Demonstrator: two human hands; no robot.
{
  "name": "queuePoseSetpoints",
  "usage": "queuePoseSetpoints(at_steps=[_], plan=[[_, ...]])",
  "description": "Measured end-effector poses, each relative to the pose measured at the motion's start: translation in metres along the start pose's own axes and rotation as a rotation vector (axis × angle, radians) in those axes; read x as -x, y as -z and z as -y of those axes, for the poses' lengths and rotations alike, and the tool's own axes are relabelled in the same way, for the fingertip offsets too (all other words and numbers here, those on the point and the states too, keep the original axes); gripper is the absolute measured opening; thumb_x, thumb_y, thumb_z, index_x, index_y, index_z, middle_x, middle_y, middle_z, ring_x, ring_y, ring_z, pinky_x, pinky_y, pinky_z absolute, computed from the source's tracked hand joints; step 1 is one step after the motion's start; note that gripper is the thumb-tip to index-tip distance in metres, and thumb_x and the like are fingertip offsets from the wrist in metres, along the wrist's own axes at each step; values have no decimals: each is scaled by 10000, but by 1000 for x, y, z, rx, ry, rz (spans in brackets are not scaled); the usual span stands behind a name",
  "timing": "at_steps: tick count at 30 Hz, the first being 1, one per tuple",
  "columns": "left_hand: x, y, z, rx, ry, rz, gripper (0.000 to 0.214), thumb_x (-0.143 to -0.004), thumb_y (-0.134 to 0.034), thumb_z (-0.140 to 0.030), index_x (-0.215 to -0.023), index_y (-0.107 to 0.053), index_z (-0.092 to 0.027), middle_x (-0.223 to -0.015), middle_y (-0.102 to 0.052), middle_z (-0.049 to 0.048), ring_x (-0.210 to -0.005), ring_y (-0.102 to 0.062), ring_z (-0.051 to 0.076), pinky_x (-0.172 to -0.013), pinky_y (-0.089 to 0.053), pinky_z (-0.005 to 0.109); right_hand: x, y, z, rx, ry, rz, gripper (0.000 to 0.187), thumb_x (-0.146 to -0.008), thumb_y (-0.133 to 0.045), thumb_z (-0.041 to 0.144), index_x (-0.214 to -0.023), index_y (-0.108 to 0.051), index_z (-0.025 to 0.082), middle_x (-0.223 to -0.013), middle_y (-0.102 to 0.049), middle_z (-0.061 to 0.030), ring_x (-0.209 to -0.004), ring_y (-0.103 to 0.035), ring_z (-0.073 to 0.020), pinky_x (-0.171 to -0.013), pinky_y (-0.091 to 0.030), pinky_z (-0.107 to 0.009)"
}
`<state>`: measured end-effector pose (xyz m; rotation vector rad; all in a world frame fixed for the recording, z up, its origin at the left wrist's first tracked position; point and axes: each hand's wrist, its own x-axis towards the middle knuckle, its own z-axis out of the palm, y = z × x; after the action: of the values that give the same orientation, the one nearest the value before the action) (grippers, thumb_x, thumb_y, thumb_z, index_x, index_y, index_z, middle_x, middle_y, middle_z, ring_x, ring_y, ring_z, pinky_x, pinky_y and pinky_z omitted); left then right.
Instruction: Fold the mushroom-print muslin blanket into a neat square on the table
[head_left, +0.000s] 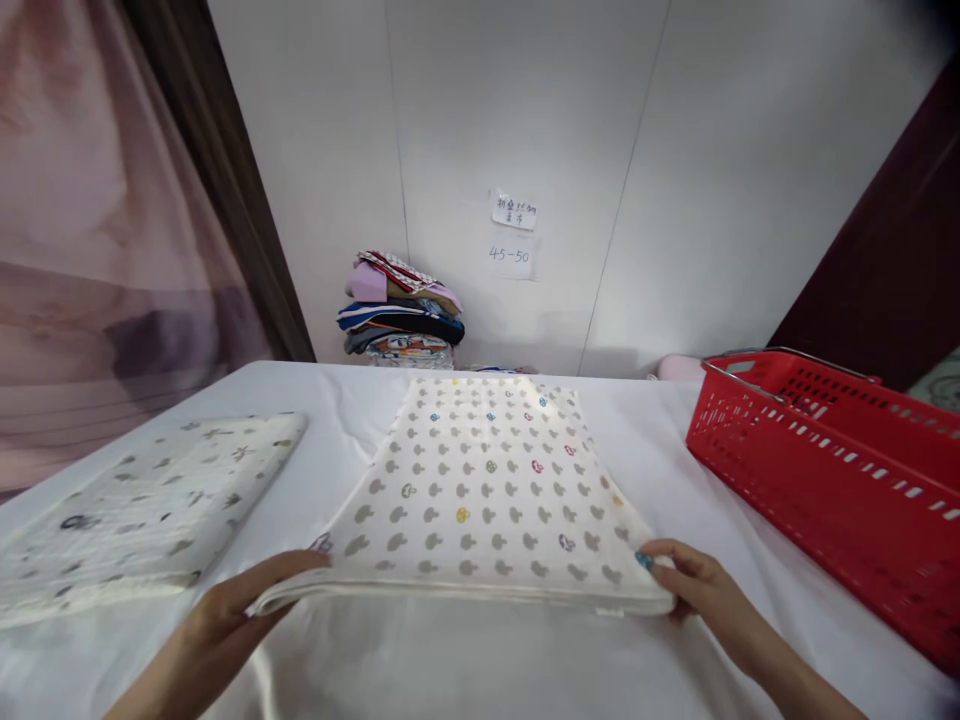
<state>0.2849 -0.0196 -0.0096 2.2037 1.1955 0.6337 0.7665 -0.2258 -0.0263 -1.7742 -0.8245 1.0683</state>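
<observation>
Left hand (pixel 217 620): pinched on the near left corner of the folded mushroom-print cloth (pixel 480 490), thumb above, fingers beneath. Right hand (pixel 701 580): pinched in the same manner on the near right corner. The cloth lies lengthwise along the middle of the white-covered desk (pixel 334 440), its near edge spanning both hands. The paired corner grips appear to keep this edge straight and the stacked layers aligned.

To the left, a second printed cloth (pixel 172 510) lies flat and apart from the first, presumably set aside to leave the centre unobstructed. To the right stands a red plastic basket (pixel 810 545) with a wire handle, probably placed there to remain within reach. Beyond the far edge is a pile of folded fabrics (pixel 405 310); two paper notes (pixel 513 257) are on the wall.

Visibility limits: the fingers under the cloth are largely concealed, and the layer count cannot be read. A blue patch at the right thumb tip may be nail or print. The frame crops the basket and the second cloth. Basket contents cannot be determined; the upper note's handwriting is only partly legible.
</observation>
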Motion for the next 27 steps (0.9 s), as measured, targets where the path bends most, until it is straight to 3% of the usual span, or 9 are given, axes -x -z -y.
queuePoseSetpoints(at_steps=[2,6,9,13,16,19,21,23,27], plan=[[7,4,8,-17,42,32,339,-760,-539,-494,-1013,-667,-308,-1082,-655,-33,-1005,-606,226,-890,-489,315,8,-7,-9,57,-42,38,418,-663,-596,471,-970,-571,189,-498,-465,65,-403,-464,-97,-382,-364,-203],[17,0,20,-90,11,220,272,-765,-542,-423,-947,-697,-292,-1095,-651,-12,-1049,-585,229,-934,-459,312,15,-21,-27,88,-47,37,445,-680,-570,493,-1001,-544,186,-477,-445,75,-368,-443,-87,-341,-301,-185],[23,-8,8,-214,11,190,348,-726,-573,-333,-1065,-648,-312,-1178,-605,-9,-1112,-541,237,-990,-407,366,19,-23,-21,61,-40,29,434,-687,-570,495,-987,-541,182,-448,-434,80,-363,-440,-88,-351,-307,-186],[25,-44,-60,-299,-169,188,440,-743,-568,-351,-1183,-557,-339,-1226,-570,3,-1166,-490,250,-1034,-325,475,24,-24,9,-20,10,50,400,-707,-582,495,-962,-537,190,-493,-462,72,-417,-495,-100,-380,-335,-189],[16,-95,-131,-174,-296,224,549,-724,-607,-445,-1241,-498,-295,-1249,-546,37,-1125,-511,240,-970,-424,402,27,-34,31,-47,75,59,406,-706,-600,495,-967,-532,192,-488,-430,86,-396,-483,-95,-360,-312,-186],[0,-148,-187,-104,-361,230,749,-624,-702,-458,-1283,-420,-243,-1293,-486,74,-1133,-481,264,-975,-403,417,28,-49,46,-31,137,85,407,-715,-598,488,-980,-536,185,-424,-362,109,-329,-414,-80,-336,-280,-183],[-11,-176,-209,-100,-360,204,710,-631,-695,-424,-1247,-414,-209,-1247,-499,80,-1064,-509,254,-918,-433,418,27,-55,51,-30,176,88,399,-722,-594,482,-982,-540,184,-423,-367,111,-313,-395,-72,-329,-277,-181],[-20,-196,-221,-127,-345,206,521,-706,-615,-343,-1170,-439,-184,-1150,-534,72,-993,-531,231,-835,-465,384,26,-57,53,-33,204,76,390,-721,-597,477,-973,-544,184,-441,-387,107,-312,-396,-66,-324,-275,-177],[-29,-201,-227,-199,-392,269,219,-794,-442,-193,-1006,-494,-179,-980,-590,52,-868,-565,193,-723,-465,307,35,-52,44,-40,195,40,383,-707,-609,478,-943,-547,183,-475,-428,99,-311,-400,-55,-317,-272,-167]])
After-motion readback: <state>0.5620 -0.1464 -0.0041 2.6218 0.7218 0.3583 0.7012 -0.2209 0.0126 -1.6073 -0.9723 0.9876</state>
